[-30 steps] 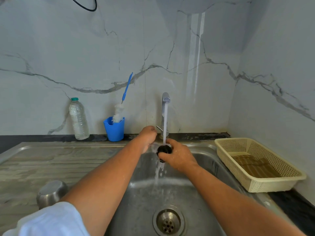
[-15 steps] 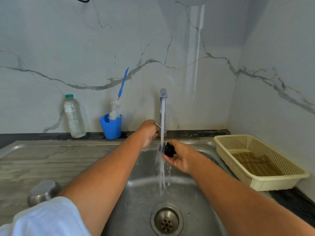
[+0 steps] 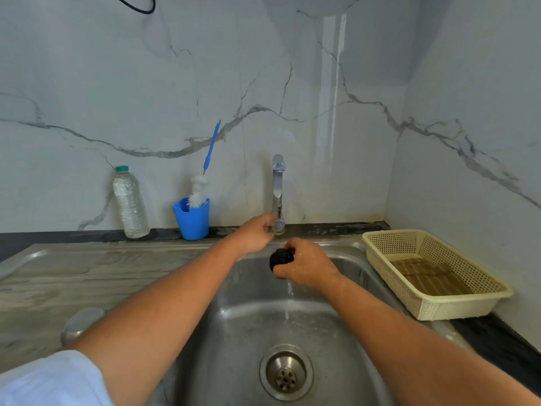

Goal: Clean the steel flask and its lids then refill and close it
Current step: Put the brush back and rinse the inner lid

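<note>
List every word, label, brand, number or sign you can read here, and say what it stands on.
No text can be read anywhere in this view.
The plastic bottle: no label shows, only clear plastic.
The blue cup: plain.
The tap: no legible mark.
The basket: plain.
The black lid in the right hand: too small and dark to tell any marking.

Both arms outstretched, left hand [image 3: 255,235] gripping tap [image 3: 277,190], right hand [image 3: 309,266] clutching black lid [image 3: 280,258]
</note>
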Demonstrator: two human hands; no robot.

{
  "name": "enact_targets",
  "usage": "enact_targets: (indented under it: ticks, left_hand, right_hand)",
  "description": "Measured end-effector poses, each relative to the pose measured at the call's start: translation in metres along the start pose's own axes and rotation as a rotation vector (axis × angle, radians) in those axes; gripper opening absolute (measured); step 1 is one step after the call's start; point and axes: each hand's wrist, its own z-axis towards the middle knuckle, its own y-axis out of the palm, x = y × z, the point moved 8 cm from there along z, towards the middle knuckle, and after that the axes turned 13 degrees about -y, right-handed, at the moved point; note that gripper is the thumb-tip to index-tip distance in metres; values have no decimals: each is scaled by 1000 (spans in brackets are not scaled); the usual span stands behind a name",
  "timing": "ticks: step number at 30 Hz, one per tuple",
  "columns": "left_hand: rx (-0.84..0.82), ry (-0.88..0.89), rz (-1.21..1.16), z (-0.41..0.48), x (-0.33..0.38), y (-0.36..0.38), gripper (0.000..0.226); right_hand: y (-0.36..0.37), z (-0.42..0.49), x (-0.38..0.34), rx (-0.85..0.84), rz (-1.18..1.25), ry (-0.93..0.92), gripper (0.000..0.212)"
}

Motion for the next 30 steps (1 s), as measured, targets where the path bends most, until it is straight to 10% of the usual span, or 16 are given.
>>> enact_targets:
  ticks: [13,22,30]
  left_hand:
    - [-298,-69,-241,-117,-28,-1,36]
    - [16,-24,-140,-177,-32,-62,47]
    - [188,-109,36,-254,-73,-140,38]
  right_hand:
    - [-10,-55,-57,23,168,-80,61]
    - [-1,-79,-110,-32,170,-156,77]
    - [42,-90,-161,-146,-141,-189,26]
